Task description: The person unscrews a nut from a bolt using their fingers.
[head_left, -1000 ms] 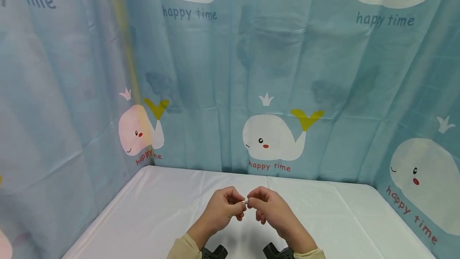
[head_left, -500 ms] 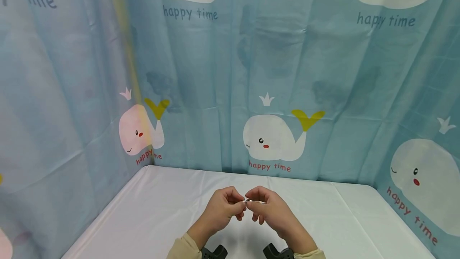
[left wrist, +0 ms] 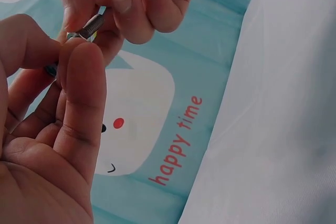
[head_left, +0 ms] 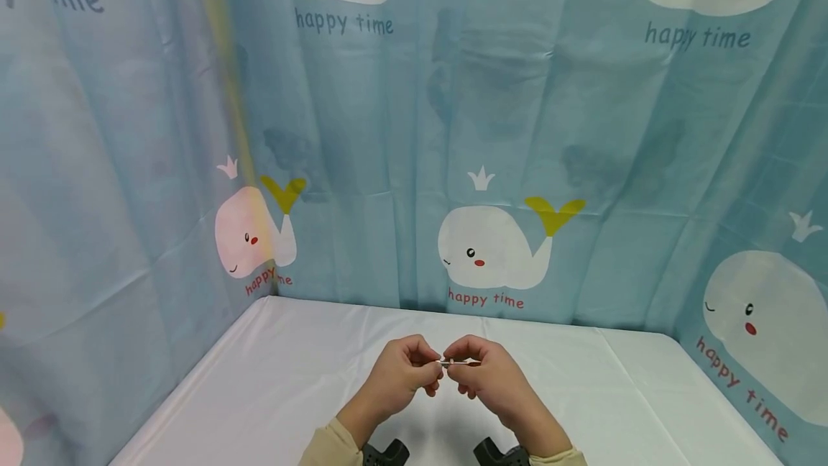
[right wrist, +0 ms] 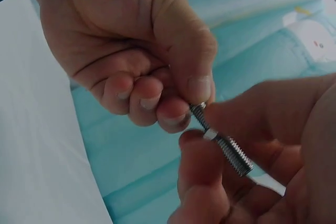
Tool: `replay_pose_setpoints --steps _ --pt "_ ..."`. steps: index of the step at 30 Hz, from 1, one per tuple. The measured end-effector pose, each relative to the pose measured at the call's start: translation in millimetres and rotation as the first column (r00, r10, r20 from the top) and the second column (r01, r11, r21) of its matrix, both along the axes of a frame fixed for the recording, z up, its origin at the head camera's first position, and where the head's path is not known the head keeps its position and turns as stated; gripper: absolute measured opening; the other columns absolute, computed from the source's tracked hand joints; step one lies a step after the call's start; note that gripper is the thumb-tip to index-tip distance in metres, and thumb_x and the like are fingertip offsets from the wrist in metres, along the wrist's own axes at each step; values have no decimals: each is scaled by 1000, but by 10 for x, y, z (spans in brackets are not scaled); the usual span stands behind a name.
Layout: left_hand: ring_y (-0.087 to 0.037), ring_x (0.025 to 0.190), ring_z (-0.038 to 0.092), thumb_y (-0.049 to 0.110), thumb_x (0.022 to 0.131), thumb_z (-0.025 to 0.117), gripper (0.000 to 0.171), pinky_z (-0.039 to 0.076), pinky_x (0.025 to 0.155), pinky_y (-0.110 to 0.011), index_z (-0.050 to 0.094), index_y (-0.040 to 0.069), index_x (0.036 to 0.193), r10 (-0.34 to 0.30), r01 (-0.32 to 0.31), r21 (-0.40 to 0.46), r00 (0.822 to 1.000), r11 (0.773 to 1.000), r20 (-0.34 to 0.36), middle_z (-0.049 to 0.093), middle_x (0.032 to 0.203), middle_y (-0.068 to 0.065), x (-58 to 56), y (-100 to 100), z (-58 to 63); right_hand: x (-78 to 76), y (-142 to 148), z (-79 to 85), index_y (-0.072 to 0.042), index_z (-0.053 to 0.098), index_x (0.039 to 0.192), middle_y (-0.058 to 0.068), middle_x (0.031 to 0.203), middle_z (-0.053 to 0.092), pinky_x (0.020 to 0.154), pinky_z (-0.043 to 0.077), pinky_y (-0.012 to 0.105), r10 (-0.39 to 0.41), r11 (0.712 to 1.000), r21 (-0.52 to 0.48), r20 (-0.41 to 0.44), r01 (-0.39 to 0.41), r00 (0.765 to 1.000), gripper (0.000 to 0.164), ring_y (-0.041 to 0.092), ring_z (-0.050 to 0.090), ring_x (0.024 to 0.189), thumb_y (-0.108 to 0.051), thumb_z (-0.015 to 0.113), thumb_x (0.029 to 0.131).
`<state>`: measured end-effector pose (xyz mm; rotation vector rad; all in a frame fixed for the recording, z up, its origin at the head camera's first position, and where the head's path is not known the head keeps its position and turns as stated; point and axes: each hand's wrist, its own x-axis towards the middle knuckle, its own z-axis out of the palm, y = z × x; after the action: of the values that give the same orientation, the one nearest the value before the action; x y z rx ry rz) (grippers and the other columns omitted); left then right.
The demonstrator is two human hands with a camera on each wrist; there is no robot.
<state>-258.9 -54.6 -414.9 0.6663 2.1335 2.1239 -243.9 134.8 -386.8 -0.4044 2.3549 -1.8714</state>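
A silver threaded bolt [right wrist: 237, 157] lies between the two hands, held above the table, with a small nut [right wrist: 210, 134] partway along its thread. My left hand [head_left: 397, 376] pinches one end of the bolt between thumb and finger; those fingers hide that end. With thumb and forefinger, my right hand [head_left: 490, 374] grips the nut, its other fingers loosely bent. Past the nut, the bare thread sticks out toward the right palm. In the left wrist view the thread [left wrist: 93, 25] shows between the right thumb and fingers.
A white cloth [head_left: 291, 372] covers the table under the hands. Blue curtains [head_left: 362, 236] printed with whales hang behind it and at both sides. A dark wrist device [head_left: 387, 454] sits at each wrist, beside beige sleeves [head_left: 333, 444].
The right thumb and fingers have shifted slightly around the nut, and more of the bolt shows above the right hand than a second ago. The left hand stays in place.
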Motion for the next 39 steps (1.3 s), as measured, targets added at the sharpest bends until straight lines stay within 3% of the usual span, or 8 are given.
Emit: replay_pose_setpoints --steps 3,8,17,21,26,32,35,39 --pt "-21 60 62 -1 87 66 6 58 62 -35 66 5 88 -3 3 -1 1000 1000 -4 67 75 -16 -2 1 5 -3 10 1 -4 69 106 10 96 67 53 47 30 9 1000 -10 7 -9 1000 20 21 57 63 -20 67 94" --pt "-20 60 62 -2 85 66 5 58 61 -35 66 3 88 -11 11 0 1000 1000 0 67 74 -13 -7 5 1 -15 36 -33 -3 69 103 10 81 67 49 45 27 38 999 -19 26 -37 999 30 18 54 57 -31 60 101" --pt "-20 60 61 -2 86 65 6 57 59 -33 65 4 87 -11 11 -7 1000 1000 -6 66 73 -11 -11 -5 -12 -1 6 -10 -4 68 105 8 92 65 54 48 31 4 1000 -3 -9 -4 1000 19 21 56 65 -13 70 89" --pt "-20 59 60 -4 86 64 4 56 58 -33 64 -1 88 -17 17 2 1000 1000 -13 65 74 -11 -14 -3 -8 4 1 -5 -3 67 109 8 94 65 52 48 30 10 1000 -20 -9 -10 1000 22 21 57 64 -20 67 94" --pt "-20 59 60 -3 85 65 5 56 58 -32 64 -5 90 -14 14 3 1000 1000 -20 66 73 -10 -12 8 -5 -2 14 -26 -2 68 103 9 79 66 48 44 27 49 999 -24 15 -48 999 30 18 53 57 -31 58 102" --pt "-20 59 61 -3 87 65 5 57 59 -33 65 2 87 -6 6 2 1000 1000 -8 66 74 -11 -1 4 -8 0 8 -21 -3 69 103 9 85 65 51 45 28 33 999 -16 -2 -33 999 17 19 54 61 -17 67 94" --pt "-20 60 61 -1 88 66 5 57 60 -34 65 3 87 -4 4 -2 1000 1000 -4 65 74 -11 -1 -2 -5 0 0 -12 -3 68 106 9 92 64 52 47 29 18 1000 -4 -5 -18 1000 20 20 56 64 -13 71 88" --pt "-19 60 62 -1 88 66 5 57 60 -34 64 3 87 -3 3 5 1000 1000 -11 65 74 -10 7 -9 19 -3 0 -12 -2 67 108 9 90 65 52 46 29 10 1000 -2 13 -10 1000 24 20 55 61 -22 67 94"
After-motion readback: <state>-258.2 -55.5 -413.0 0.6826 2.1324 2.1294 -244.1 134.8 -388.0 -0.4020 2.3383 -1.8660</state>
